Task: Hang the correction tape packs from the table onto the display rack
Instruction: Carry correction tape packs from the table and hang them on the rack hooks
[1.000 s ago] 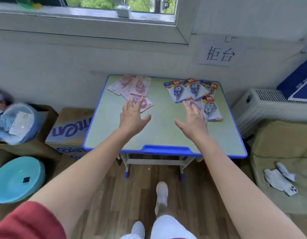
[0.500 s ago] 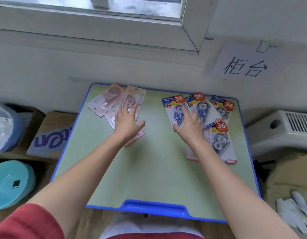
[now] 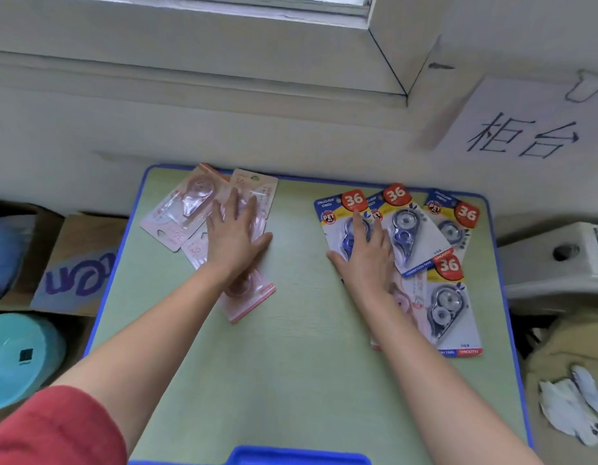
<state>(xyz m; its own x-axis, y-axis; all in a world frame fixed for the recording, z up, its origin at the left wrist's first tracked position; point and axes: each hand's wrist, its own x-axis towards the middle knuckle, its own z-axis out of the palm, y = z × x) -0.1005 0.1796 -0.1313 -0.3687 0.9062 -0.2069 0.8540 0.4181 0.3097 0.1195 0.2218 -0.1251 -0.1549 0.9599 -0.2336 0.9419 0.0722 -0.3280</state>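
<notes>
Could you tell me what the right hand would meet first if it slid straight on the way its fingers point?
The right hand lies on the leftmost blue pack; past its top edge, probably the table's far rim, then the wall.

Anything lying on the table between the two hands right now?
No. In the head view, only bare green tabletop separates the left hand, flat on the pink packs, from the right hand, flat on the blue packs.

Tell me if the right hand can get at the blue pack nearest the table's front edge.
Probably yes. The right hand lies flat on the far-left blue pack, and the near blue pack sits face-up just beside its wrist, with nothing on top of it.
</notes>
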